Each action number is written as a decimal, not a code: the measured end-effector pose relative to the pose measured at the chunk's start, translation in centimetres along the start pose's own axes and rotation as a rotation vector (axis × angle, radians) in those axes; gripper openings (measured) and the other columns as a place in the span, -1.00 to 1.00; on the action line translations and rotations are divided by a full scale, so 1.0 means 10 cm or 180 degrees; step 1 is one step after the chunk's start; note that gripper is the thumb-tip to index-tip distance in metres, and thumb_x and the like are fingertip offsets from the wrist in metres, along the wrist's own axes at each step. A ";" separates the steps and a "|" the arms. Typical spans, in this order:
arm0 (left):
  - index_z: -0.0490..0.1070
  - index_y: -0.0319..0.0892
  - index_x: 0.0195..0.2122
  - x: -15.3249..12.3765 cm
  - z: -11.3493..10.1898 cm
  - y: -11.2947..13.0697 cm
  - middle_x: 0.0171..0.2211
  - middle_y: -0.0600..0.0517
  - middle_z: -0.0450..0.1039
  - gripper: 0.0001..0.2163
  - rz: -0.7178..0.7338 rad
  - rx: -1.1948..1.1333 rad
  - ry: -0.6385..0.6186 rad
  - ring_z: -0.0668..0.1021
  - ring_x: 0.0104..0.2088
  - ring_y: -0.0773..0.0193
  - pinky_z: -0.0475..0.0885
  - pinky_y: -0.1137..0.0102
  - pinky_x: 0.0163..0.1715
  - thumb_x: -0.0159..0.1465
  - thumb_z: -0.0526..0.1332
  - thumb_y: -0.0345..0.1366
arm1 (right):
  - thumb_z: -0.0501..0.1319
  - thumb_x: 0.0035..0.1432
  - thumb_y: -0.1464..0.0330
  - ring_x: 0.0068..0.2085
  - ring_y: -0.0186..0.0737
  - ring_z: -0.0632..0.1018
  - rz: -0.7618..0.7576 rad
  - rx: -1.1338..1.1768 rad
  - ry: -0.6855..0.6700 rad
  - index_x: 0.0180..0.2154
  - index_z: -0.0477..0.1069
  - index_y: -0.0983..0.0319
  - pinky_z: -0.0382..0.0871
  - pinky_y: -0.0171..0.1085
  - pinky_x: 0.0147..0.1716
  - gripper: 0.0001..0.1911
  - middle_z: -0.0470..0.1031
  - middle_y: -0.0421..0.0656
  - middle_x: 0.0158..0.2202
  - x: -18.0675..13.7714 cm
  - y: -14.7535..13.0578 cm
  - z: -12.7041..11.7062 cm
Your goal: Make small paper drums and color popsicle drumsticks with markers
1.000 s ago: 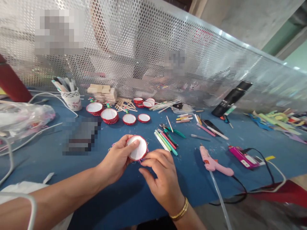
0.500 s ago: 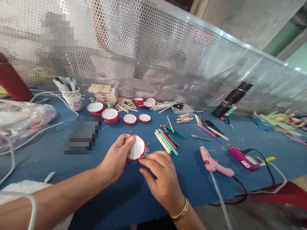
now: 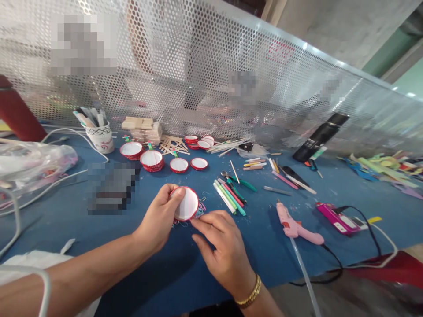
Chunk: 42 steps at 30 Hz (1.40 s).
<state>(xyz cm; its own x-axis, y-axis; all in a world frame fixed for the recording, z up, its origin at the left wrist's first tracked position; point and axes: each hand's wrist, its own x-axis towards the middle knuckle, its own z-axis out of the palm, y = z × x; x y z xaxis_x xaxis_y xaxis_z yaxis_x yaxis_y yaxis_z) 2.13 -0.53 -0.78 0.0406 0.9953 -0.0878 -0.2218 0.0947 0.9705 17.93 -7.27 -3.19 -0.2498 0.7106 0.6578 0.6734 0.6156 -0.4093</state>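
My left hand grips a round white disc with a red rim, its thumb lying on the white face and its fingers behind. Faint pink lines cross that face. At the lower right of the rim, the index fingertip of my right hand touches the edge. Its thumb is held apart below, and I see nothing between thumb and finger. Tangled blue and pink strands show just beyond the disc, partly hidden by it and by my fingers.
Similar red-rimmed discs stand in stacks behind my hands, near wooden sticks. Markers and green-handled pliers lie to the right. Farther right are a pink glue gun with its cord and a magenta device. A perforated metal screen closes the back.
The disc has shifted very slightly left in my left hand, and a little more of the strands shows beside it. Both hands keep nearly the same pose.
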 end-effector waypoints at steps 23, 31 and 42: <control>0.39 -0.15 -0.16 0.03 -0.04 0.03 -0.39 0.08 0.44 -0.63 0.0125 0.0347 -0.0568 0.42 -0.49 0.35 0.32 0.50 -0.57 0.11 0.40 -0.07 | 0.24 0.36 0.37 -0.20 -0.17 0.60 0.0479 -0.0182 0.0696 0.22 0.33 0.21 0.51 -0.15 -0.13 -0.57 0.61 -0.11 -0.21 -0.08 0.10 0.02; 0.39 -0.11 -0.04 0.29 -0.12 0.03 -0.21 0.01 0.46 -0.66 0.0358 0.0058 0.0333 0.47 -0.44 0.35 0.37 0.51 -0.60 0.15 0.31 -0.25 | 0.21 0.35 0.43 -0.15 -0.10 0.58 0.0744 -0.0739 0.0181 -0.12 0.51 0.21 0.43 -0.13 -0.09 -0.88 0.60 -0.10 -0.20 -0.06 0.15 0.05; 0.40 -0.11 0.04 0.17 -0.08 0.02 -0.38 0.09 0.45 -0.62 0.0468 0.0328 -0.0143 0.40 -0.56 0.37 0.33 0.49 -0.62 0.17 0.27 -0.28 | 0.17 0.37 0.47 -0.18 -0.13 0.58 0.1470 -0.1293 -0.0833 0.06 0.48 0.16 0.33 -0.23 -0.22 -0.72 0.58 -0.10 -0.16 0.16 0.07 0.06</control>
<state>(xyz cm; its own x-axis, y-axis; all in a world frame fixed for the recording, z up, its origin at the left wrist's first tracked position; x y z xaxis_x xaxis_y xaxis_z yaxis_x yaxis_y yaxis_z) 1.34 1.24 -0.87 0.0589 0.9962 0.0645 -0.1276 -0.0565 0.9902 17.60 -5.46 -2.79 0.0010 0.9612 0.2760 0.9474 0.0874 -0.3078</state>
